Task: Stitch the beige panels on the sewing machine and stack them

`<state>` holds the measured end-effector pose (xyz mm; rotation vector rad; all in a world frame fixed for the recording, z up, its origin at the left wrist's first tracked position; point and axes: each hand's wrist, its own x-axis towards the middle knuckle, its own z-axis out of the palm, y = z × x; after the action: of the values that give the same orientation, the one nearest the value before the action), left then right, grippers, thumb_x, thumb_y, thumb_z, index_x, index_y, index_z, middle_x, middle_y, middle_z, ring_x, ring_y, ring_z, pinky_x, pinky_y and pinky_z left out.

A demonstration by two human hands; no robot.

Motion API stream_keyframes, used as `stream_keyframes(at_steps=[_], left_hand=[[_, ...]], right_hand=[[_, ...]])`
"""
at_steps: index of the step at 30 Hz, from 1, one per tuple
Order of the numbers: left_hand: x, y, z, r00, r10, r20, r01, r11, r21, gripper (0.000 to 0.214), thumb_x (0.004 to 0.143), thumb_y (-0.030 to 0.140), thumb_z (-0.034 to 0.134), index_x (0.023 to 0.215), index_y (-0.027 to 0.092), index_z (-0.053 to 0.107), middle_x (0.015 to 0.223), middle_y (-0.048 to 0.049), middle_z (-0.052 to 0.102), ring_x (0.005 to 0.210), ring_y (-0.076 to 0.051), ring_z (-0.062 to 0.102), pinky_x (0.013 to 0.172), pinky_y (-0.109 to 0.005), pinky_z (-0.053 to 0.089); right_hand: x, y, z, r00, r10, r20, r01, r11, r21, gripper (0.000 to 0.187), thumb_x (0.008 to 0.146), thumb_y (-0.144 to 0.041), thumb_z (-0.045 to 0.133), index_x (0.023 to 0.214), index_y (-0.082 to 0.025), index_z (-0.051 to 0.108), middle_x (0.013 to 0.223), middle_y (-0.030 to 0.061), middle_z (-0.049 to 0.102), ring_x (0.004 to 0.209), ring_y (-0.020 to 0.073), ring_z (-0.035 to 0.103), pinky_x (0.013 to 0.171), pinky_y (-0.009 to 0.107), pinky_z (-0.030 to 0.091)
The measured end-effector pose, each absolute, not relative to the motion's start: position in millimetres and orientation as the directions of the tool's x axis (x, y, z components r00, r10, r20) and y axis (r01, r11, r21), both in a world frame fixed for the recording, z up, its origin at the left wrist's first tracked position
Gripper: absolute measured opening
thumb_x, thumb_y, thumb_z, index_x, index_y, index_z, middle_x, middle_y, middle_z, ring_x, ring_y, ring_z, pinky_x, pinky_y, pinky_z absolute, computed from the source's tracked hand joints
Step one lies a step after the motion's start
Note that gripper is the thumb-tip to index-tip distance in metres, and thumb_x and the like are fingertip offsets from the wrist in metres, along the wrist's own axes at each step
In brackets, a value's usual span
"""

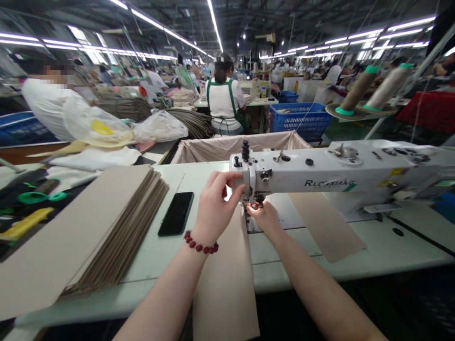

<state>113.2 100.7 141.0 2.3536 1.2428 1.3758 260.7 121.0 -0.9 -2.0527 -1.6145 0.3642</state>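
Needle area of the white sewing machine (320,175) sits half hidden behind both hands. Left hand (213,208) curls its fingers (236,176) against the faceplate, any pinch unclear; right hand (265,219) lies below, fingertips hidden, grip untellable. Beige strip (223,279) runs beneath them over the desk (270,270); the blurry label reads roughly "RLCXIANG"; two thread cones (359,90) stand beyond.

A black smartphone (176,214) lies flat; 2 thread cones (373,90) stand off right.
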Motion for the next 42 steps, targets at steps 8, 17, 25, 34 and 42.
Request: stream_keyframes(at_steps=[8, 17, 25, 34, 42], left_hand=[[133.2, 103.5, 135.7, 0.211, 0.716, 0.665, 0.583, -0.638, 0.503, 0.013, 0.082, 0.008, 0.060, 0.089, 0.018, 0.063, 0.084, 0.0005, 0.058, 0.070, -0.011, 0.054, 0.066, -0.022, 0.044], [135.8, 95.7, 133.6, 0.208, 0.812, 0.546, 0.450, -0.575, 0.683, 0.014, 0.088, 0.013, 0.052, 0.098, 0.020, 0.060, 0.081, 0.0028, 0.063, 0.070, -0.010, 0.058, 0.066, -0.021, 0.045], [124.5, 94.1, 134.7, 0.341, 0.797, 0.499, 0.526, -0.601, 0.601, 0.011, 0.088, 0.014, 0.051, 0.085, 0.019, 0.060, 0.076, 0.0026, 0.062, 0.068, -0.011, 0.056, 0.064, -0.022, 0.044], [71.5, 94.4, 51.2, 0.554, 0.774, 0.308, 0.645, -0.632, 0.429, 0.039, 0.093, 0.032, 0.051, 0.129, 0.019, 0.047, 0.128, -0.0117, 0.054, 0.120, -0.025, 0.050, 0.100, -0.043, 0.041], [44.4, 70.3, 13.9, 0.661, 0.747, 0.065, 0.712, -0.652, 0.260, 0.064, 0.094, 0.048, 0.044, 0.150, 0.031, 0.017, 0.153, -0.0025, 0.026, 0.142, -0.027, 0.017, 0.115, -0.051, 0.008]], right_hand=[[261.3, 122.3, -8.3, 0.262, 0.956, 0.133, 0.841, -0.158, -0.518, 0.034, 0.086, -0.049, 0.052, 0.082, -0.019, 0.069, 0.078, 0.0057, 0.071, 0.074, 0.0181, 0.064, 0.056, 0.024, 0.034], [262.7, 120.7, -5.9, 0.239, 0.962, 0.134, 0.843, -0.137, -0.519, 0.035, 0.087, -0.049, 0.051, 0.082, -0.020, 0.069, 0.079, 0.0050, 0.071, 0.074, 0.0175, 0.064, 0.056, 0.024, 0.034], [263.8, 118.6, -2.1, 0.216, 0.971, 0.107, 0.858, -0.136, -0.495, 0.033, 0.089, -0.047, 0.049, 0.082, -0.021, 0.068, 0.080, 0.0046, 0.071, 0.077, 0.0177, 0.065, 0.057, 0.024, 0.034], [275.9, 110.8, 19.1, 0.134, 0.989, 0.057, 0.909, -0.100, -0.405, 0.023, 0.089, -0.033, 0.052, 0.094, -0.017, 0.068, 0.085, 0.0088, 0.068, 0.077, 0.0196, 0.063, 0.059, 0.025, 0.036], [295.4, 73.9, 17.5, -0.003, 0.999, 0.049, 0.968, 0.015, -0.250, 0.038, 0.094, -0.027, 0.041, 0.131, -0.037, 0.049, 0.094, 0.0021, 0.062, 0.074, 0.0179, 0.062, 0.055, 0.026, 0.034]])
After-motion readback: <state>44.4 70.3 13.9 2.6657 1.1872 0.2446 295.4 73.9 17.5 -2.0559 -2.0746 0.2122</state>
